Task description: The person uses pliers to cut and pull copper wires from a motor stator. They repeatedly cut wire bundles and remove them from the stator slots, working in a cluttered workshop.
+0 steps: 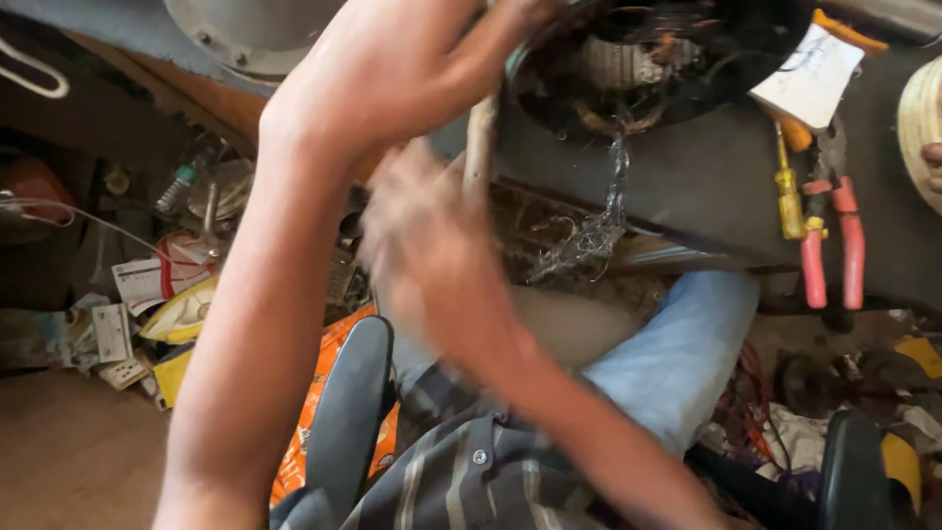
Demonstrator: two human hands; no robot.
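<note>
My left hand [392, 74] reaches up across the view, its fingers curled over the rim of a round dark motor housing [716, 49] with copper windings [628, 64] inside. My right hand [432, 250] is blurred with motion just below it and looks closed around a pale wooden stick [479, 147] that points up toward the housing's rim. A tangle of thin shiny wire [594, 231] hangs from the housing's lower edge over the front of the dark workbench [706, 177].
Red-handled pliers [834, 245], a yellow screwdriver [788, 196] and a white paper card [810, 74] lie on the bench at right. Another person's fingertip [932, 155] shows at the right edge. Clutter, including a yellow-white iron [182, 314], covers the floor at left. My knee in blue jeans [677, 344] is below the bench.
</note>
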